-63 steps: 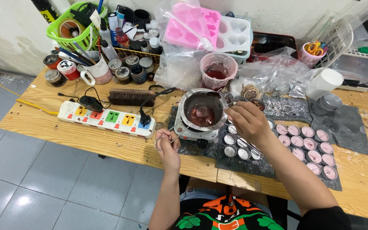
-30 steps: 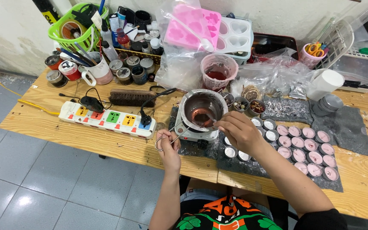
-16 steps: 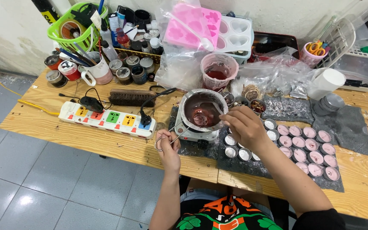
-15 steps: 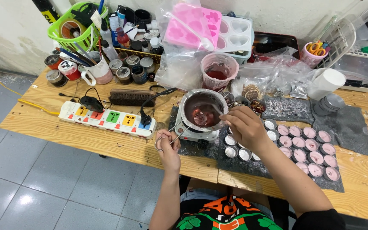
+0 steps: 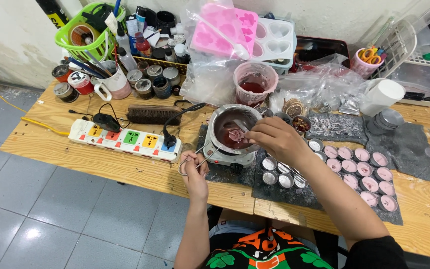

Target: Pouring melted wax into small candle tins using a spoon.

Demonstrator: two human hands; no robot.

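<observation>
My right hand [image 5: 274,139] pinches a spoon [image 5: 238,130] over the pot [image 5: 232,130]. My left hand [image 5: 194,167] grips the pot's wire handle [image 5: 200,159] near the counter's [image 5: 100,164] front edge.

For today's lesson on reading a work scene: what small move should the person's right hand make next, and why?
Probably carry the spoon from the pot of dark red liquid to one of the empty small tins. The right hand holds the spoon over the pot, the left hand grips the wire handle, and other tins are already filled pink.
</observation>
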